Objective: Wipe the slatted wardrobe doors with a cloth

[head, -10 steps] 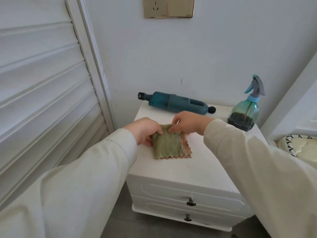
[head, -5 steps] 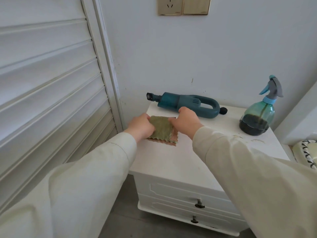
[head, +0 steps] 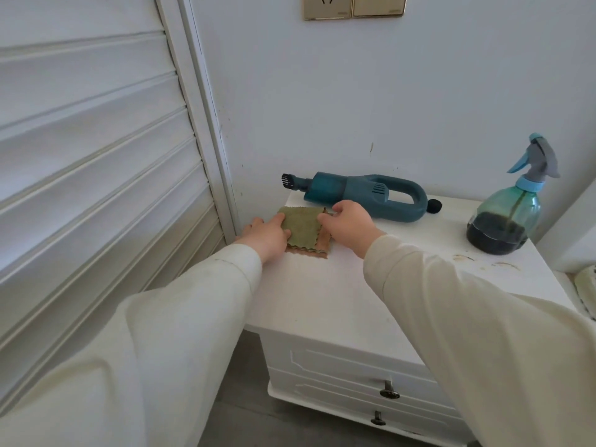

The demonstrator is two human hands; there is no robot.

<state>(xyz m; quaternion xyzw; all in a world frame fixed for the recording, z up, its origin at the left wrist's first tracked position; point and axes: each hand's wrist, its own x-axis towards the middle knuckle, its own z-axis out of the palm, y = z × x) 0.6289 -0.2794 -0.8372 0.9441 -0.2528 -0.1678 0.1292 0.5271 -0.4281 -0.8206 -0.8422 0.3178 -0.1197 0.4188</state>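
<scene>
Seen from the head camera only: folded cloth [head: 303, 232], green on top with a pinkish-brown layer showing at its lower and right edges, lying flat on the back left part of the white bedside cabinet [head: 325, 298], close to the cabinet's left edge. Left hand [head: 266, 235] on the cloth's left side, thumb curled over the green top layer, remaining fingers hidden behind or under the fabric, so gripping that edge. Right hand [head: 346, 225] at the cloth's right side, fingers bent, fingertips pinching the upper right corner of the green layer. Both arms in cream sleeves [head: 180, 333] reaching in from the bottom of the view. Just behind the cloth and the right hand, a dark teal handheld vacuum [head: 354, 195] lying on its side along the wall, brush nozzle pointing left, loop handle to the right. Further right on the same top, well apart from the cloth, a green spray bottle [head: 504, 221] standing upright, dark liquid in its lower part, blue and grey trigger head. Slatted wardrobe door [head: 96, 162] filling the left side, white, its frame just beside the cabinet. Gold wall socket plate [head: 354, 6] on the pale wall above. Two drawer knobs [head: 389, 393] on the cabinet front.
</scene>
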